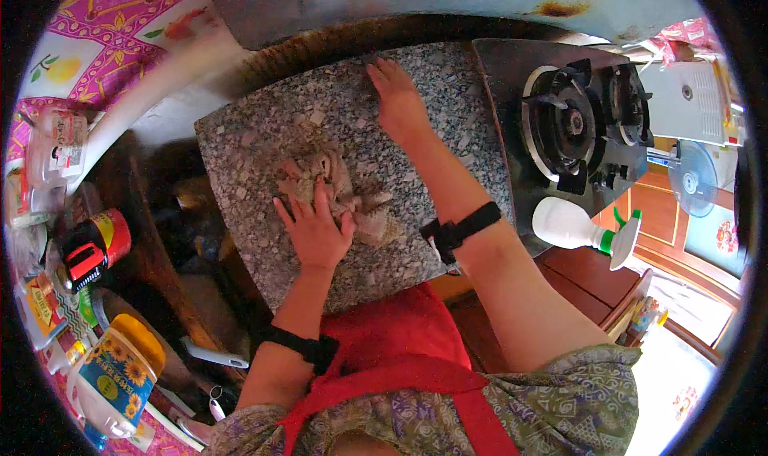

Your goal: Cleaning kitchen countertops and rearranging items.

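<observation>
My left hand (316, 234) lies with spread fingers against a crumpled beige cloth (375, 219). Its fingertips rest on the near left folds, and no grip on the fabric shows. Both are on a speckled grey granite countertop (420, 180). Farther back, my right hand (399, 99) reaches across the granite towards its rear edge. The fingers there point away to the left, and their undersides are hidden, so I cannot tell whether they hold anything. Black straps circle both forearms.
On the right is a black gas stove (510, 126) with a round burner (573, 120). A white spray bottle (564, 223) with a green-and-white trigger head lies near the stove's front edge. Bottles, including a sunflower-labelled jug (114, 378), crowd the left. A metal panel (420, 0) stands behind the counter.
</observation>
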A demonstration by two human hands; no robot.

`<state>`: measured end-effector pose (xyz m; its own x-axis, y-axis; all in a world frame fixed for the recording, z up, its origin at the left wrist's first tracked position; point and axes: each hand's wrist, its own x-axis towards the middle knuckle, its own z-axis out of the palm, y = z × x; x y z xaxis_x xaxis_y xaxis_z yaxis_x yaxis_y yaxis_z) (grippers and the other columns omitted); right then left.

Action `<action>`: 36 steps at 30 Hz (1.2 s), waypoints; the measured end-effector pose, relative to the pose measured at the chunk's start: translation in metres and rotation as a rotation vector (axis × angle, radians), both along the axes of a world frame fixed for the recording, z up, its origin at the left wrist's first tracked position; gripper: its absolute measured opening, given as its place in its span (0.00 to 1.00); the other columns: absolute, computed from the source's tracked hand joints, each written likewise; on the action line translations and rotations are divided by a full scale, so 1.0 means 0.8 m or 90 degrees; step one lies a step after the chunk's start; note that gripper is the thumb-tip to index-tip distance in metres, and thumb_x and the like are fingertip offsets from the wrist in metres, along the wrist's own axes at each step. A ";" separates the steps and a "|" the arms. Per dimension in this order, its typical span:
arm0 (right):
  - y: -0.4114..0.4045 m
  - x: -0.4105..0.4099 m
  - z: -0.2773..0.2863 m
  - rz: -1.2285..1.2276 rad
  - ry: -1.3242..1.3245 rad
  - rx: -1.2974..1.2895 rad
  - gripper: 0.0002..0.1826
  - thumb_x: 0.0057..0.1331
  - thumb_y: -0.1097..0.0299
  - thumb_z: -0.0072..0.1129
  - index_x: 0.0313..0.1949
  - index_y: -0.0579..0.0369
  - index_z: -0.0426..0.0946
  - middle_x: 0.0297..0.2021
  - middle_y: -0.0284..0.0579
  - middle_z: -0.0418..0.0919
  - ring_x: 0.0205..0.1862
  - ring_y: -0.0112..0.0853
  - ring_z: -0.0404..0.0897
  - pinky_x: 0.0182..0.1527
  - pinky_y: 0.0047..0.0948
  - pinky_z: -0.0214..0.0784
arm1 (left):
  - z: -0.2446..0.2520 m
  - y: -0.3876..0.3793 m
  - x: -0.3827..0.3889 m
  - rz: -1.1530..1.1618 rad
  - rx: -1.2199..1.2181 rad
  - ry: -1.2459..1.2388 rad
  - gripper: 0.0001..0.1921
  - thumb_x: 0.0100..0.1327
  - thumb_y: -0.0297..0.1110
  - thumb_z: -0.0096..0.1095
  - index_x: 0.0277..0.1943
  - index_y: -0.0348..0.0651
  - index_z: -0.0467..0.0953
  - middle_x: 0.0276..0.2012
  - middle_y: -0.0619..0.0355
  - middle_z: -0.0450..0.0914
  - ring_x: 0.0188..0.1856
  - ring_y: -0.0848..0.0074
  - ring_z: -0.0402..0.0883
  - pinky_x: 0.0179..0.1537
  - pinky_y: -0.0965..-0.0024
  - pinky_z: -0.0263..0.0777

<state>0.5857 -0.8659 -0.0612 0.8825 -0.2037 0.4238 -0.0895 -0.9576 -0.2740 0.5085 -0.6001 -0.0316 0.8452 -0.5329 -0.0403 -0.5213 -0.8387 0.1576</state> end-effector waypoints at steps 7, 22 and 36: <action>-0.097 0.016 0.007 -0.296 0.276 0.117 0.31 0.55 0.82 0.52 0.61 0.51 0.67 0.55 0.53 0.74 0.54 0.49 0.75 0.52 0.43 0.71 | 0.007 -0.006 -0.002 -0.002 -0.019 -0.002 0.35 0.66 0.55 0.46 0.69 0.45 0.55 0.52 0.33 0.72 0.65 0.41 0.61 0.71 0.38 0.29; -0.041 0.027 -0.007 -0.062 0.110 0.019 0.23 0.54 0.83 0.47 0.50 0.55 0.74 0.53 0.57 0.74 0.57 0.48 0.71 0.57 0.47 0.63 | 0.004 -0.007 0.002 -0.011 -0.034 -0.036 0.35 0.65 0.55 0.46 0.70 0.47 0.54 0.43 0.34 0.75 0.59 0.40 0.68 0.71 0.39 0.33; 0.055 -0.029 0.001 0.224 0.017 0.152 0.30 0.47 0.82 0.52 0.53 0.51 0.75 0.60 0.51 0.69 0.62 0.49 0.67 0.64 0.41 0.60 | 0.009 0.004 0.001 0.017 -0.105 0.010 0.27 0.57 0.47 0.62 0.55 0.42 0.67 0.48 0.40 0.72 0.62 0.43 0.63 0.71 0.41 0.40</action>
<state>0.5625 -0.8216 -0.0602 0.9259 0.0213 0.3771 0.2206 -0.8409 -0.4942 0.5093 -0.5967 -0.0246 0.8589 -0.5111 0.0325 -0.4959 -0.8141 0.3020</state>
